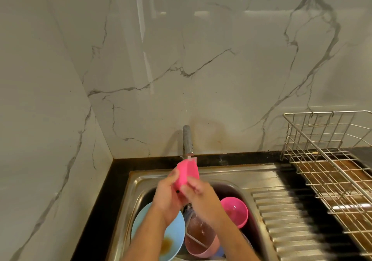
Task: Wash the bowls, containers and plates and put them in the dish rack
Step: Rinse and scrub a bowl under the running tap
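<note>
Rinsing under the tap [187, 139]. The left hand [168, 195] grips a pink container [186, 173] beneath the spout; the right hand [201, 195] pinches its lower edge. Good practice would be turning it so water reaches every face. A blue plate [161, 238] and pink bowl [235, 211] wait in the sink [259, 182]; the dish rack [332, 160] stands right.

The dish rack [330, 172] runs off the right edge. The blue plate [161, 238] and pale pink container [201, 242] are cut by the bottom edge, forearms partly covering both. Both hands are motion-blurred.
</note>
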